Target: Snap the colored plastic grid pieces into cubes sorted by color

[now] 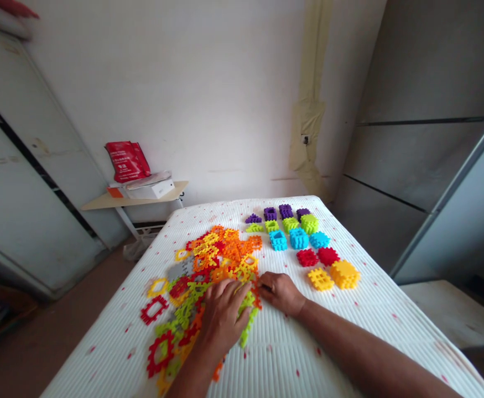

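My left hand (225, 312) lies over a loose pile of interlocking plastic puzzle blocks, fingers somewhat spread, with green pieces (248, 320) showing at its right side. My right hand (282, 292) is closed at the pile's right edge, its fingers curled down beside a red-orange piece (257, 299); what they hold, if anything, is hidden. Orange pieces (235, 249) make up the pile's far part. A red frame piece (154, 309) and a yellow frame piece (157, 287) lie flat at its left. Sorted stacks stand to the right, including blue blocks (298, 238) and yellow blocks (345, 275).
Purple blocks (285, 211), lime blocks (309, 223) and red blocks (328, 256) stand in rows on the table's ribbed white cover (283, 354). A side table (100, 203) with a red bag (126, 161) is at back left. A grey fridge (407, 155) stands right.
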`<state>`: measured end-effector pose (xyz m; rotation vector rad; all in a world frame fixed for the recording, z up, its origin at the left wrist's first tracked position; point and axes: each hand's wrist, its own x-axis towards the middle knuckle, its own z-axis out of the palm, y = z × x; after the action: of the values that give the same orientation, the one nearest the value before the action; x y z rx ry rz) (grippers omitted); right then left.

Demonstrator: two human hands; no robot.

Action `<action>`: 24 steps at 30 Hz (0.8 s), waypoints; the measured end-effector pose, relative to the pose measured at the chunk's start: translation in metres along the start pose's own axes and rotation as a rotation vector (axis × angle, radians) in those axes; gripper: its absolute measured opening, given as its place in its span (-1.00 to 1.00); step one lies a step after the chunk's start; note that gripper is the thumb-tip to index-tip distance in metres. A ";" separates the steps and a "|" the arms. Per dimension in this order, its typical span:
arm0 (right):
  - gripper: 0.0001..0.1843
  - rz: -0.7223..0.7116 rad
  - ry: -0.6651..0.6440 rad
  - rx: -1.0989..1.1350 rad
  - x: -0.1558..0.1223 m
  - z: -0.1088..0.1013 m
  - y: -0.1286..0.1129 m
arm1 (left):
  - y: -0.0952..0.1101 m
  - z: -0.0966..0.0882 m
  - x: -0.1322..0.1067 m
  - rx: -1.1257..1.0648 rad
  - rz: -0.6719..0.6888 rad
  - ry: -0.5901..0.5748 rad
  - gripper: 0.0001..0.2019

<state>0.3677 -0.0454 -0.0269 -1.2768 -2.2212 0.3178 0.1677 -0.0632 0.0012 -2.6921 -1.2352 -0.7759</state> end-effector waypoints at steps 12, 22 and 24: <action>-0.86 0.014 -0.007 0.044 0.001 -0.001 0.001 | -0.022 0.014 -0.009 -0.260 -0.242 0.417 -0.57; -0.83 0.010 -0.010 0.095 0.000 0.000 0.003 | -0.019 -0.003 -0.003 -0.885 -0.705 0.556 -0.53; -0.83 0.013 -0.004 0.098 0.000 -0.001 0.002 | -0.018 -0.006 -0.005 -0.886 -0.722 0.541 -0.57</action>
<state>0.3699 -0.0445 -0.0277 -1.2401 -2.1730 0.4289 0.1493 -0.0557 0.0014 -2.0935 -2.0190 -2.4187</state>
